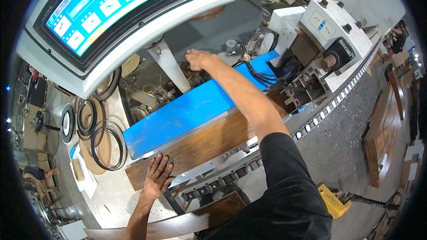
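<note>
Workshop edge-banding machine bed | our left hand point(156, 178) lies flat, open, on near end of wooden board point(195, 144) | board's long axis runs up-right, away from it | right hand point(198, 59) curled into mechanism beyond, grip unclear

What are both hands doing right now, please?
Left hand: open, pressed flat on the wooden board.
Right hand: reaching into the machine beyond the blue guard; grip cannot be told.

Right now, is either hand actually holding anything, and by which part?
Nothing is gripped. The left hand lies flat on the near end of the wooden panel. The right hand reaches into the machine behind the blue guard; its fingers are hidden.
</note>
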A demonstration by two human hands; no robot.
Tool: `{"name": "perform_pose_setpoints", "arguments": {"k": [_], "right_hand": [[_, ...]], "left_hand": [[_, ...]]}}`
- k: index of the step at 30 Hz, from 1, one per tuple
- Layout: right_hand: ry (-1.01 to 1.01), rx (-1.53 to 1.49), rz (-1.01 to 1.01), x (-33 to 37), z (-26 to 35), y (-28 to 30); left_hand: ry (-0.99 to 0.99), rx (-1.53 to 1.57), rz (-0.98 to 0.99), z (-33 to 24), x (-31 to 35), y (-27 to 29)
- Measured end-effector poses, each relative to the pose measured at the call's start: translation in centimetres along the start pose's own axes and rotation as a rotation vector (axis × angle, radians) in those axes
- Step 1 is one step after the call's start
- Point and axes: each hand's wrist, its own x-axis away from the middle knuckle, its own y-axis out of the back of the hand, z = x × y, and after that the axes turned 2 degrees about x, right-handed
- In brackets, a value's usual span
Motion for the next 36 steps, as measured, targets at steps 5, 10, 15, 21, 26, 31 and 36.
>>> {"name": "perform_pose_setpoints", "arguments": {"k": [5, 10, 15, 21, 26, 31, 36], "right_hand": [[-0.03, -0.026, 0.062, 0.5, 0.2, 0.8], [-0.015, 0.007, 0.115, 1.5, 2.2, 2.4], [-0.032, -0.014, 0.055, 0.5, 1.2, 1.0], [-0.043, -0.003, 0.008, -0.4, 0.5, 0.1], [-0.043, 0.0, 0.083, 0.2, 1.6, 1.8], [-0.028, -0.007, 0.034, -0.3, 0.7, 0.9], [-0.042, -0.032, 0.028, 0.1, 1.0, 0.6]], "left_hand": [[-0.001, 0.027, 0.004, -2.4, -4.1, -1.8], [0.002, 0.036, -0.015, -4.9, -7.9, -3.3], [-0.071, 0.101, -0.063, -7.1, -12.5, -5.5], [-0.085, 0.077, -0.059, -10.1, -17.9, -7.5], [-0.108, 0.12, -0.072, -10.2, -18.7, -7.8], [-0.119, 0.058, -0.104, -10.1, -18.5, -7.8], [-0.154, 0.129, -0.076, -12.3, -22.0, -9.9]]}}
